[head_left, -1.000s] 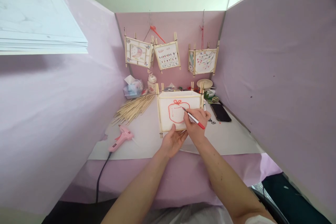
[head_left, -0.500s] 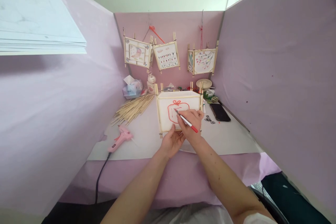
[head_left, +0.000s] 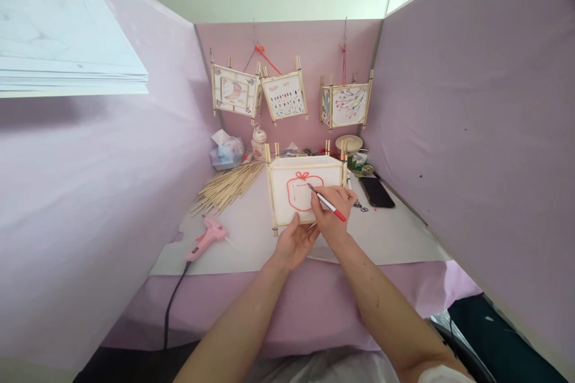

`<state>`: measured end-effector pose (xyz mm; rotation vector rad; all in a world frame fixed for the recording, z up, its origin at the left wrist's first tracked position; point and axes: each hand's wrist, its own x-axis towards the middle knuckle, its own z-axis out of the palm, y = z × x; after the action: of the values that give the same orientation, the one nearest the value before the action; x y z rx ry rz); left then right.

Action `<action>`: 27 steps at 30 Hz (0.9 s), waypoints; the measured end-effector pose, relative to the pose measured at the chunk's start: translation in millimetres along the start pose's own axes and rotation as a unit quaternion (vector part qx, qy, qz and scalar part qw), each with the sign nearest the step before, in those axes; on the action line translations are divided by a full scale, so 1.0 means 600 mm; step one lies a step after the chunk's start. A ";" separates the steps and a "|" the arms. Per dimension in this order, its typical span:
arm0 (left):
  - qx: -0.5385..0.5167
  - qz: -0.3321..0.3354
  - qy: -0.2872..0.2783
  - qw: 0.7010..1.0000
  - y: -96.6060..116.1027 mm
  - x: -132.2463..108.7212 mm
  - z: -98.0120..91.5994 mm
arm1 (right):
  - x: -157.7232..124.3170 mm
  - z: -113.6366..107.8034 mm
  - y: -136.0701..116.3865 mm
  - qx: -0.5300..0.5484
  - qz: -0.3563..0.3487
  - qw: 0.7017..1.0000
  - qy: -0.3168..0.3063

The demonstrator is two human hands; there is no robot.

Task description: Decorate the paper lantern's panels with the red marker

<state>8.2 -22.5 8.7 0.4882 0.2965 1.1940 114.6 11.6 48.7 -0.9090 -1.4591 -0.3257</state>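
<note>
A lantern [head_left: 281, 197] with white panels on a frame of wooden sticks stands upright on the table before me. Its front panel carries a red outline drawing [head_left: 288, 194] with a bow on top and thin lines inside. My right hand [head_left: 333, 209] is closed round a marker [head_left: 327, 202] with a white barrel and red end, its tip at the panel inside the outline. My left hand [head_left: 296, 242] grips the lantern's lower edge, thumb in front; the other fingers are partly hidden under it.
Left lie a bundle of wooden sticks [head_left: 229, 185] and a pink glue gun [head_left: 207, 238] with a black cord. On the right are a phone [head_left: 376, 192] and small black rings [head_left: 363, 209]. Finished lanterns [head_left: 284, 96] hang at the back. Purple-covered walls [head_left: 449, 102] flank the table.
My right hand has moved a little to the right with the marker. A short red line inside the outline now reaches further right. My left hand and the lantern stay in place.
</note>
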 end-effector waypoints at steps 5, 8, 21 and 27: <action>0.001 0.005 -0.003 1.000 0.000 0.000 0.000 | 0.000 0.001 0.004 0.000 0.005 1.000 0.010; 0.000 0.001 -0.004 1.000 0.000 0.000 0.000 | 0.001 0.000 0.004 0.006 0.003 1.000 0.017; -0.001 0.012 -0.008 1.000 -0.001 0.002 -0.003 | 0.001 -0.007 0.009 0.040 -0.018 0.999 0.018; 0.001 0.007 -0.005 1.000 -0.002 0.001 -0.003 | 0.002 -0.006 0.009 0.030 -0.017 0.999 0.015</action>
<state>8.7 -22.1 6.7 0.4989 0.2870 1.2043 120.9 13.1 48.6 -0.8283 -1.4505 -0.3186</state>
